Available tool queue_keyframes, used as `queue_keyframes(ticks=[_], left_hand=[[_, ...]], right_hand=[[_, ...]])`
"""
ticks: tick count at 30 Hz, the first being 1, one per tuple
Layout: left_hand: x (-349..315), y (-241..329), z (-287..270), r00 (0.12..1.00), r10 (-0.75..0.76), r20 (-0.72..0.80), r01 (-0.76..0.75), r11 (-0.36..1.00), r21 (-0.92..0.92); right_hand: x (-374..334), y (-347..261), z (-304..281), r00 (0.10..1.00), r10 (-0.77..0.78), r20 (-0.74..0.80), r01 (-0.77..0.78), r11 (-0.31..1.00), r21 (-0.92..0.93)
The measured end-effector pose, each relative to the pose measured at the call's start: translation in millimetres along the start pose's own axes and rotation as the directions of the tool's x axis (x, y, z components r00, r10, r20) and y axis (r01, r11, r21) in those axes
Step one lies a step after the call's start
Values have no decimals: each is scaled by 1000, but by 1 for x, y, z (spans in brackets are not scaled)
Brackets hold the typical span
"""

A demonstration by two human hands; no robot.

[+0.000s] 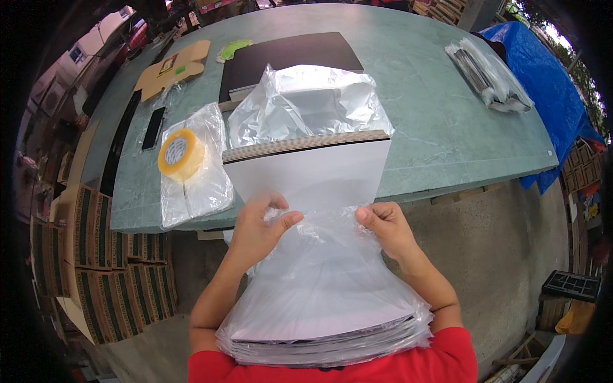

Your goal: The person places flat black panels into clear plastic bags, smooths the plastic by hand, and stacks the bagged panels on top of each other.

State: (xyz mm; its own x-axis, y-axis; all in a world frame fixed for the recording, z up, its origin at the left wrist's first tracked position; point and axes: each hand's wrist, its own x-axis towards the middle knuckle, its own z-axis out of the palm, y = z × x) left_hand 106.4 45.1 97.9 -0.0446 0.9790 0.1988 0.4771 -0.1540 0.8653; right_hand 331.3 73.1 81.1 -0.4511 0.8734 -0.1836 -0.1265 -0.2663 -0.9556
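Note:
A thick stack of white-faced sheets (313,171) stands tilted at the table's near edge, its layered grey edge facing up. Clear plastic film (319,255) runs from the foot of that stack down toward my chest. There it wraps a second pile of sheets (319,335). My left hand (258,223) is closed on the film near the stack's lower left, thumb pointing inward. At the lower right, my right hand (386,225) pinches the film between thumb and curled fingers. Behind the stack lies crumpled shiny plastic (313,102).
Left on the green table (434,96) a yellow tape roll (181,155) rests on flat plastic bags (207,198). A black board stack (294,57) and cut cardboard (172,69) lie farther back. Wrapped bundles (488,76) sit far right. Cartons (121,287) are piled lower left.

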Motion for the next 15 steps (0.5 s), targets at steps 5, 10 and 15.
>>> queue_keyframes(ticks=[5,10,15], left_hand=[[-3,27,21,924,120,363,-12,958,-287],[-5,-68,-60,832,-513,-209,476,855,-207],[-11,34,-22,932,293,-214,-307,951,-36]], right_hand=[[6,7,21,991,12,136,-59,938,342],[-1,-8,-5,984,-99,149,-18,772,635],[2,-21,19,938,-304,166,318,946,-66]])
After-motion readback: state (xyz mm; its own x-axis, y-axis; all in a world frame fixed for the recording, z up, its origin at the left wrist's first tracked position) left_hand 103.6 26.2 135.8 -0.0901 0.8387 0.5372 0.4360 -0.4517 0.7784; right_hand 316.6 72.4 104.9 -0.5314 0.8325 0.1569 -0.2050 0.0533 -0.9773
